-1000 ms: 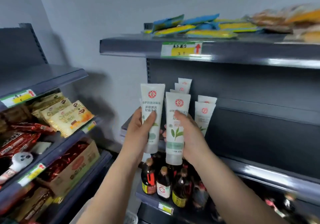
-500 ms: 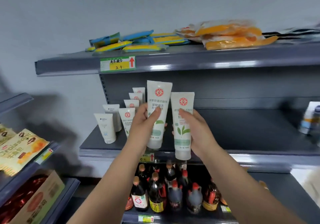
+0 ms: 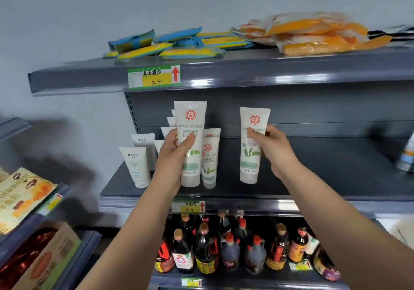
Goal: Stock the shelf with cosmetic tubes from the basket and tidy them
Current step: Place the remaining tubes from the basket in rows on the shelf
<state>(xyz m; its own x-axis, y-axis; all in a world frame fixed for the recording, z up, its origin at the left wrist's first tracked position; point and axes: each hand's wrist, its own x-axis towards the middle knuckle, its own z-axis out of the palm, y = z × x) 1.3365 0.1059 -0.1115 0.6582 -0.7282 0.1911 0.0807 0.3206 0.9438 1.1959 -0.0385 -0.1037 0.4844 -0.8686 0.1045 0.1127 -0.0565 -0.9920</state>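
Item: two tall white plastic cosmetic tubes with green leaf print, caps down, one per hand.

Left hand (image 3: 177, 148) is wrapped around the left-hand tube (image 3: 190, 142), held upright just in front of the standing row of matching tubes (image 3: 209, 160) on the dark grey metal middle shelf (image 3: 224, 191). Right hand (image 3: 272, 146) pinches the right-hand tube (image 3: 252, 144) upright over bare shelf, well apart from the row. Whether either cap touches the shelf cannot be told. Basket not in view.

Risks: these tubes stand on narrow caps, so, judging by the tight spacing, a nudge from the left-hand tube could topple the row behind; the right-hand tube, set down alone, may tip once released.

Markings: each tube bears a round red emblem and green Chinese text, too blurred to read surely. Two plainer white tubes with a small dark logo (image 3: 134, 166) stand at far left. Upper shelf price tag (image 3: 154, 77): handwritten "29", red arrow. Lower tag (image 3: 189, 207): red arrow, figures unclear.
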